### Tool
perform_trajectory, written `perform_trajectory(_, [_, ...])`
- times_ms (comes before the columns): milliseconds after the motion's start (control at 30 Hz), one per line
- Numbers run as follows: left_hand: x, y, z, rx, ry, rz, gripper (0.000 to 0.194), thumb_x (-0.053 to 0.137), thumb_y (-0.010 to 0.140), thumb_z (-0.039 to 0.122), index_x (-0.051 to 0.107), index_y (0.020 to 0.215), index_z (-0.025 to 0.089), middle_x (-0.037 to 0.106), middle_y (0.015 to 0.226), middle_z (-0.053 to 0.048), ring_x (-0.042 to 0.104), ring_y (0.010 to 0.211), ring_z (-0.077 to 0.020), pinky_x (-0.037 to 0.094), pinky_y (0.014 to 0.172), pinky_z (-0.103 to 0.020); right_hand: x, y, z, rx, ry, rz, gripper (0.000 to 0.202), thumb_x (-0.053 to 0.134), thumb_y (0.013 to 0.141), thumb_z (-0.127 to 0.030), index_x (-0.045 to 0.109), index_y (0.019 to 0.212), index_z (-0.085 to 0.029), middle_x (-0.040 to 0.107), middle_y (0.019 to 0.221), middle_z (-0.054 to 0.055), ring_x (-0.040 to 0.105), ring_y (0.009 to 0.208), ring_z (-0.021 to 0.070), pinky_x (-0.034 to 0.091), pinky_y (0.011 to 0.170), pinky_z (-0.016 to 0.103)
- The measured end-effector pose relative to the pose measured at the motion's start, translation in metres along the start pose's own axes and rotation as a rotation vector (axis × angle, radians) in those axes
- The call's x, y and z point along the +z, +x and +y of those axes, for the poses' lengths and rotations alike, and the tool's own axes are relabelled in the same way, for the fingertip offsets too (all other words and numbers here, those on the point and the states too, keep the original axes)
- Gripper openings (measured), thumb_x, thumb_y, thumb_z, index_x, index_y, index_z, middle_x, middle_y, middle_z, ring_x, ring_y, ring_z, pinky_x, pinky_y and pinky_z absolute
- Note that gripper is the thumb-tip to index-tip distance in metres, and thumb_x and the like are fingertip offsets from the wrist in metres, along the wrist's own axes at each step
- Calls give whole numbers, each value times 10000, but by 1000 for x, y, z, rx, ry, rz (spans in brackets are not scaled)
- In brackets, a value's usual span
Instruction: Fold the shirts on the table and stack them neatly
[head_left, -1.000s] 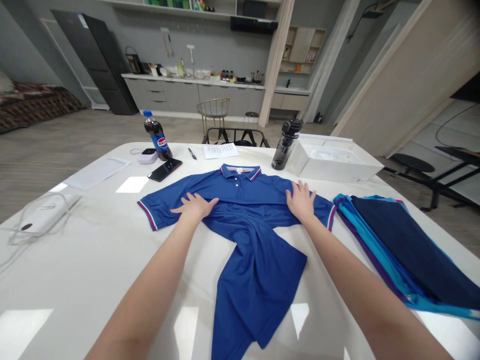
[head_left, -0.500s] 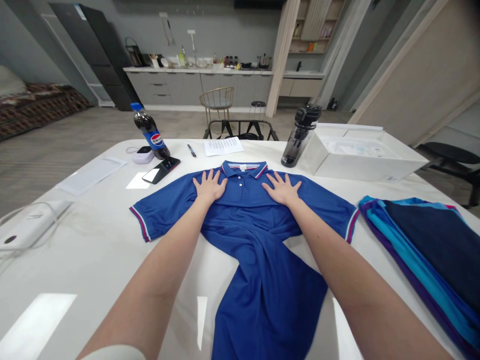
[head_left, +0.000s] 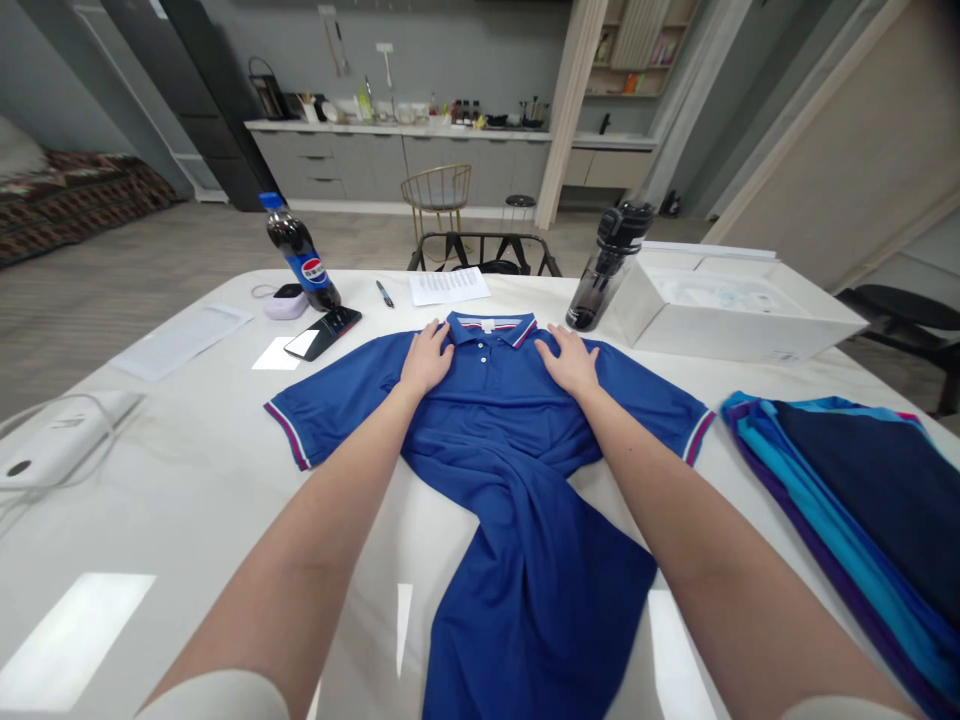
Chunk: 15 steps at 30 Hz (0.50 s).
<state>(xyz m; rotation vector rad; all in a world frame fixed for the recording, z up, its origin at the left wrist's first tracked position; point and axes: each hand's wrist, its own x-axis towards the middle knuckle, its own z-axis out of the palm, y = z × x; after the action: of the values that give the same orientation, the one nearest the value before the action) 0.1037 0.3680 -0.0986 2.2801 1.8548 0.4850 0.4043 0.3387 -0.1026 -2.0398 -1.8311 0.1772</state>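
A blue polo shirt [head_left: 525, 500] lies front up on the white table, its collar at the far end and its short sleeves, trimmed in red and white, out to both sides. The lower body is twisted and bunched towards me. My left hand [head_left: 427, 364] rests on the shoulder left of the collar, fingers stretched towards the far edge and thumb apart. On the opposite shoulder lies my right hand [head_left: 570, 364], also flat with its thumb spread. Neither hand visibly holds any cloth.
Folded clothes [head_left: 862, 480] are stacked at the right. Behind them stand a white box [head_left: 742, 325] and a dark tumbler [head_left: 607, 265]. At back left are a cola bottle [head_left: 304, 255], a phone [head_left: 324, 334], a pen [head_left: 385, 293] and papers [head_left: 450, 286]. A white power strip [head_left: 64, 440] lies left.
Both hands have slid slightly away from me, up to the shirt's shoulders, and their spread fingers have drawn closer together. The left sleeve has shifted a little.
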Motion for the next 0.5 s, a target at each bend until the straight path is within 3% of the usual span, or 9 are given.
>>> perform_trajectory(100, [-13, -31, 17, 157, -42, 19, 498, 331, 1028, 344, 595, 1420, 186, 504, 1550, -76, 443, 1443, -206, 238, 1258, -395, -12, -29, -8, -60, 78, 162, 554, 291, 1054, -482, 548, 1448, -189, 491, 1542, 139, 391, 1447, 285, 226, 1209, 593])
perform_trajectory(167, [-17, -61, 32, 232, -59, -59, 502, 334, 1042, 425, 649, 1356, 193, 581, 1477, -88, 503, 1393, -220, 267, 1245, -411, -16, -58, -15, -187, 99, 141, 471, 352, 1045, -414, 631, 1347, -184, 554, 1480, 140, 457, 1398, 258, 265, 1212, 520])
perform_trajectory(300, [-13, -129, 54, 361, -51, -242, 602, 335, 1022, 604, 551, 1464, 257, 456, 1586, -83, 398, 1477, -271, 237, 1241, -519, -19, -129, -29, -371, 103, 6, 369, 469, 1018, -400, 662, 1290, -241, 560, 1478, 106, 477, 1386, 263, 265, 1197, 577])
perform_trajectory(400, [-8, -164, 60, 350, 11, -211, 597, 342, 1019, 608, 453, 1532, 323, 324, 1661, -47, 261, 1545, -282, 170, 1248, -569, -25, -181, -34, -358, 87, -16, 381, 471, 1023, -444, 661, 1286, -244, 565, 1472, 112, 494, 1374, 273, 272, 1188, 590])
perform_trajectory(500, [-9, -176, 65, 340, 57, -128, 526, 359, 1038, 517, 477, 1514, 326, 389, 1630, -43, 298, 1531, -262, 183, 1253, -539, -40, -223, -31, -271, 36, 19, 461, 495, 995, -554, 689, 1234, -211, 611, 1401, 141, 543, 1315, 293, 336, 1160, 524])
